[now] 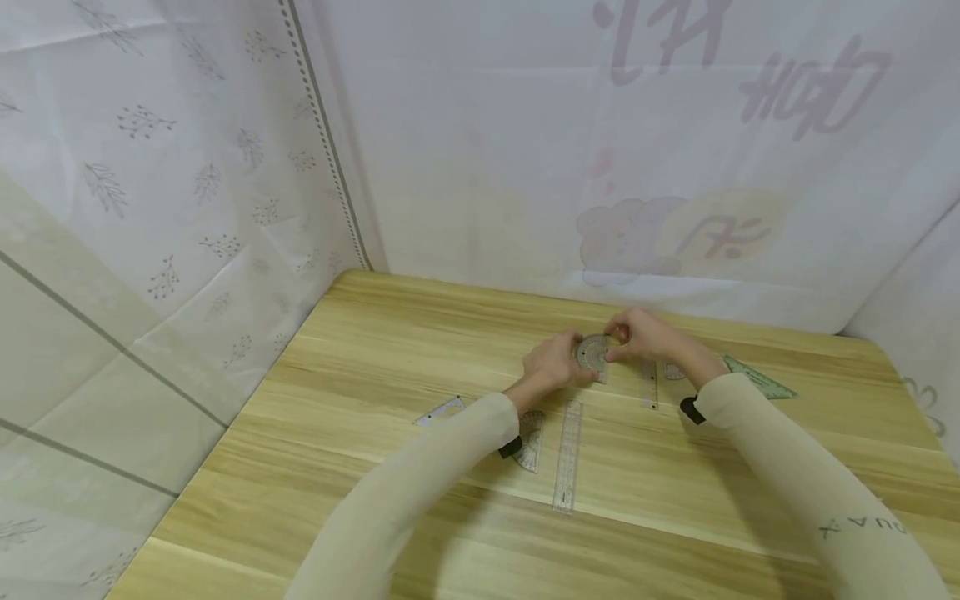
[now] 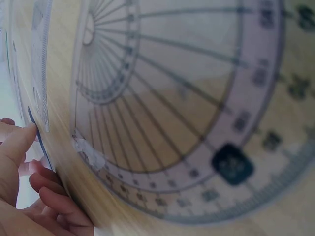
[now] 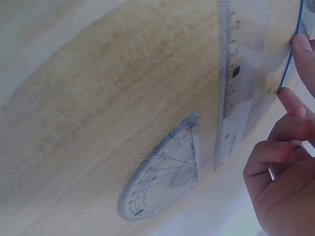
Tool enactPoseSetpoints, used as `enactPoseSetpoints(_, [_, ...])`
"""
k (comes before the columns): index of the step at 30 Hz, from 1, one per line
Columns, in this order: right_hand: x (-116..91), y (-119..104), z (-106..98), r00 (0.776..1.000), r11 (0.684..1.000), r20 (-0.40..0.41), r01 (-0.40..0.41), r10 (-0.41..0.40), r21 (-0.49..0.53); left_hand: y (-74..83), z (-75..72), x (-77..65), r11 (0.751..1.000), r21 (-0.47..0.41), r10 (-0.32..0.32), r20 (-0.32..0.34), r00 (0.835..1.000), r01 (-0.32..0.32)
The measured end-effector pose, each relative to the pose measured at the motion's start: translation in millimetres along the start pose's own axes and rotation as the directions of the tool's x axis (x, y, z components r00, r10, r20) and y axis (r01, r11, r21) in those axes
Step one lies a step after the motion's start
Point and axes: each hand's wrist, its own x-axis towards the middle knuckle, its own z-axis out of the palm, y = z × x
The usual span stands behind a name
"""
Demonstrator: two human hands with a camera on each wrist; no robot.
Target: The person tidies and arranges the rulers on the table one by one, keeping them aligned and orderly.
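1. Head view: the held protractor (image 1: 592, 354), clear plastic and half-round, is near the middle of the far edge of the table (image 1: 300, 433); whether it lies flat or is lifted, I cannot tell.
2. The left hand (image 1: 555, 362) grips its curved side, thumb and finger set apart along the rim; the right hand (image 1: 647, 336) pinches its straight side.
3. Right of it, a short clear ruler (image 1: 651, 387) points toward the near edge, with a small protractor (image 1: 675, 372) beside it. A green set square (image 1: 761, 380), thin and triangular, lies farther toward the right edge.
4. On the near-edge side lies a long clear ruler (image 1: 567, 457). Left of that, another protractor (image 1: 531, 450) with radiating lines is partly covered by the left arm; a whitish set square (image 1: 438, 410) lies toward the left edge.
5. The table has yellow wood grain streaked brown, and a rounded far-left corner.
6. Cream sleeves (image 1: 420, 483) cross the near edge, the right one lettered.
7. Beyond the left edge hangs a creased white sheet (image 1: 187, 125) with grey sprigs; behind the far edge, a pale backdrop (image 1: 480, 167) carries faint purple lettering.
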Motion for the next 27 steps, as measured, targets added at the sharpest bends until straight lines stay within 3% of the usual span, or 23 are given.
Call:
enactPoseSetpoints(20, [0.3, 2.0, 0.1, 0.999, 0.993, 0.016, -0.039, 0.037, 0.108, 1.0, 0.0, 1.0, 0.999, 0.036, 0.020, 0.022, 1.000, -0.021])
enactPoseSetpoints(27, [2.0, 3.3, 0.7, 0.999, 0.994, 0.026, -0.045, 0.042, 0.096, 0.7, -0.7, 0.0, 0.999, 0.031, 0.039, 0.034, 0.999, -0.040])
